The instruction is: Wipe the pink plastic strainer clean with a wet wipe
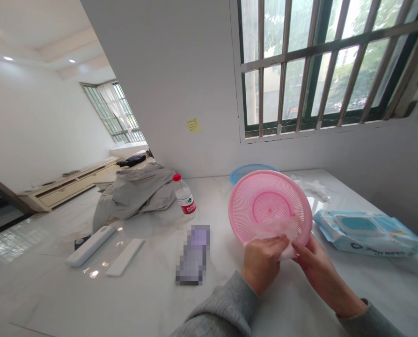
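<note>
A round pink plastic colander [239, 202] is tilted up, its inside facing me. My right hand [312, 260] grips its lower right rim, thumb in front and the other fingers mostly hidden behind. Closed on a thin white wipe [277, 229], my left hand [265, 260] presses it against the lower inside wall near the rim. The two hands are close together. Behind the colander, a blue plastic basket [249, 170] shows only its upper part. To the right lies a light-blue pack of wet wipes [366, 234], on its back edge a crumpled clear plastic wrapper [314, 188] nearby.
On the white table [152, 299] stand a red-capped water bottle [186, 197] and, nearer, a blurred-out phone-like object [194, 255]. Further left are a white long case [91, 246], a flat white strip [125, 257] and grey cloth [135, 192]. A wall with a barred window [279, 98] rises behind.
</note>
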